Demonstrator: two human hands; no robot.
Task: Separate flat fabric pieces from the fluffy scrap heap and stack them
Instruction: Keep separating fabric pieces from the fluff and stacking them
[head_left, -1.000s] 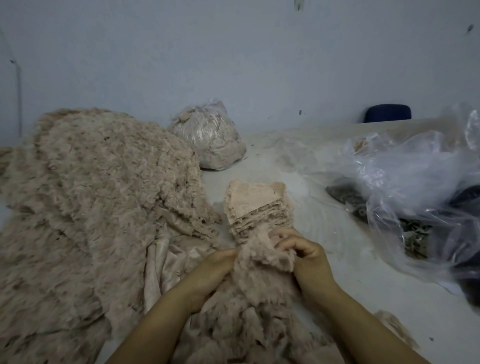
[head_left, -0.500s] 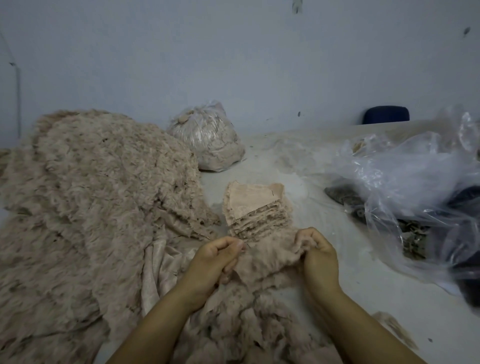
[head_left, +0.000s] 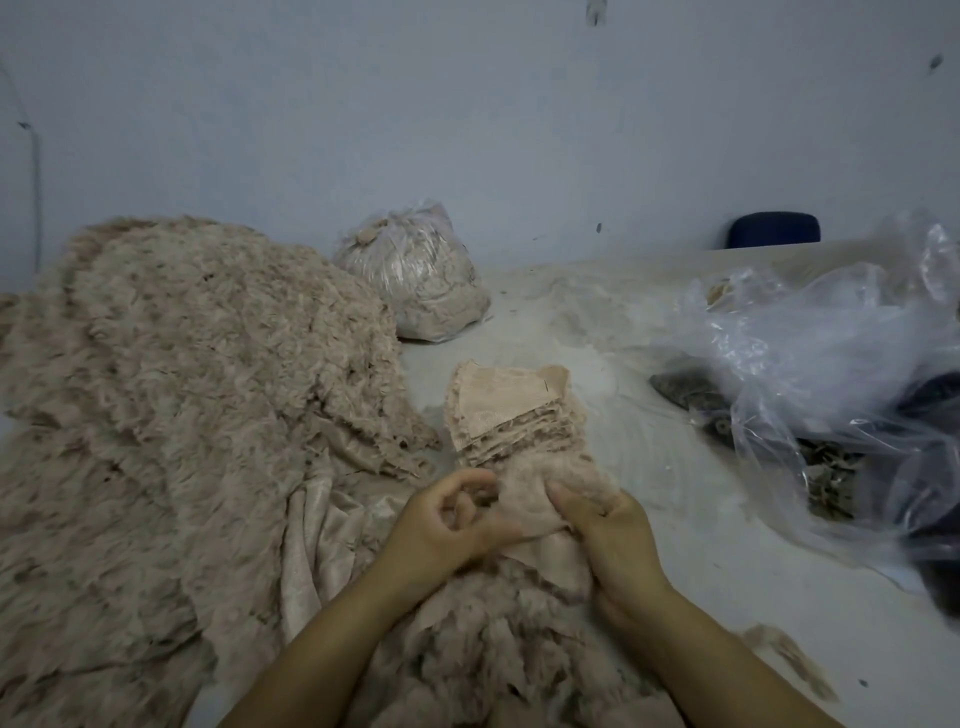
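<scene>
A stack of flat beige fabric pieces stands on the table, backing side up. Just in front of it, both hands hold one fluffy beige piece above the scrap heap. My left hand pinches the piece's left edge with curled fingers. My right hand grips its right side, thumb on top. The piece's lower part hangs between my hands, its smooth backing showing.
A large heap of fluffy beige fabric fills the left of the table. A tied plastic bag of scraps sits at the back. Crumpled clear plastic bags with dark material lie at the right. A blue chair back shows behind.
Both hands have lifted the fluffy piece off the heap and turned it, so its smooth backing now shows. My left hand has shifted to pinch the left edge.
</scene>
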